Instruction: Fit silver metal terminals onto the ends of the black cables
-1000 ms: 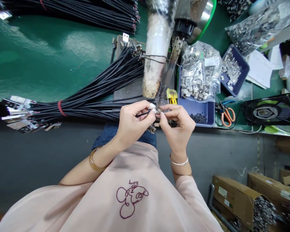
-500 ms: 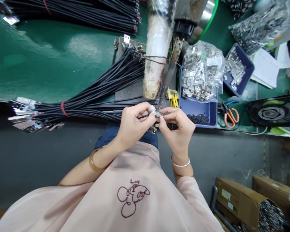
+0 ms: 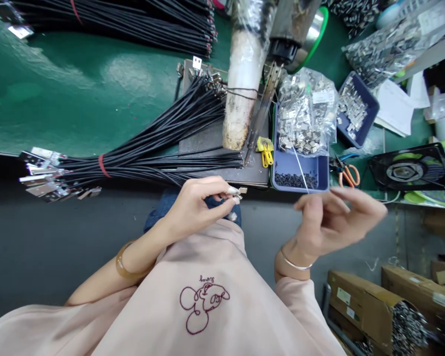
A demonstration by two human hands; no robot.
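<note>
My left hand is closed in a pinch on a small silver USB connector above my lap. More metal shows at its fingertips, partly hidden. My right hand, smeared by motion, is off to the right in front of the blue tray. From its curled fingers a thin white stick rises over the tray. Small black parts and a plastic bag of silver connectors lie in that tray. Left of it, a bundle of black cables tied with a red band lies along the bench edge.
A soldering iron and a stained white tube hang over a grey plate. Near the trays are a yellow clip, orange-handled pliers, a second connector tray and a black fan. Cardboard boxes stand lower right.
My right hand has parted from my left and swung right, the thin white stick moving with it. My left hand has come slightly down and left, still pinching the connector.
</note>
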